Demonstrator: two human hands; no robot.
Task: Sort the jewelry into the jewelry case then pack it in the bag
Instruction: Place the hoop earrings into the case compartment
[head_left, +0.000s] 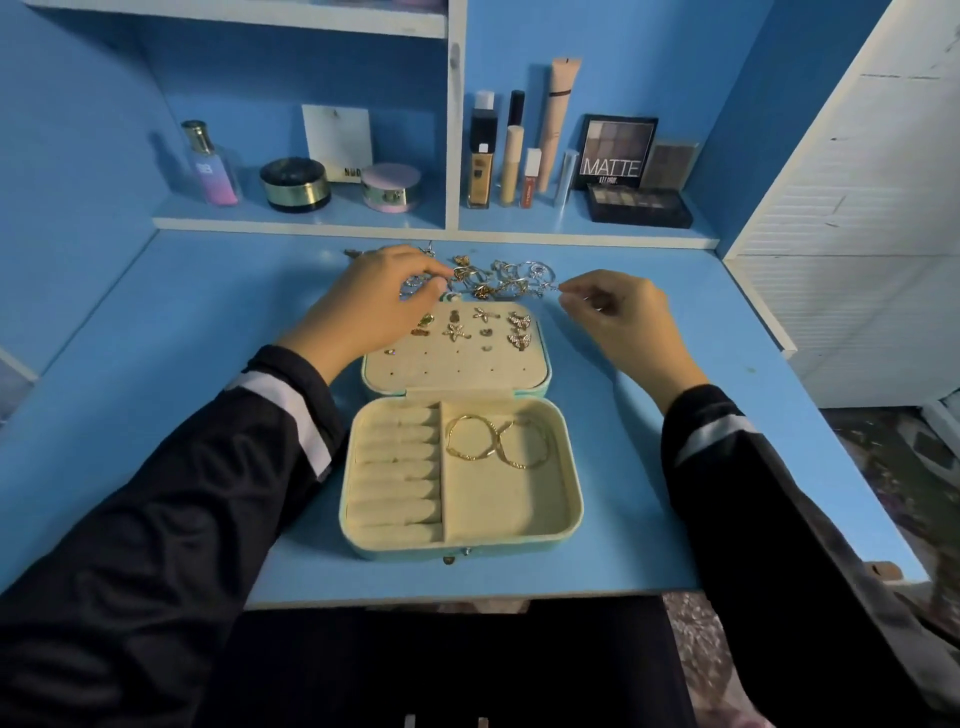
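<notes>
Pinches gold piece (460, 273) in left hand (384, 296), silver piece (558, 287) in right hand (618, 312), both just beyond case (571, 483) (left nearer lid).

Left grip (374, 306) hides left corner of lid (457, 370) and part of pile (493, 280); whether it holds anything, can't tell. Right grip (623, 317) pinches a piece (559, 287) too small to identify. Sleeves (156, 493) cut by frame.

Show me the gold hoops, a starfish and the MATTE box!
gold hoops (498, 441): head view, where they cross.
starfish (456, 332): head view, the nearer one's middle.
MATTE box (615, 150): head view, front face.
</notes>
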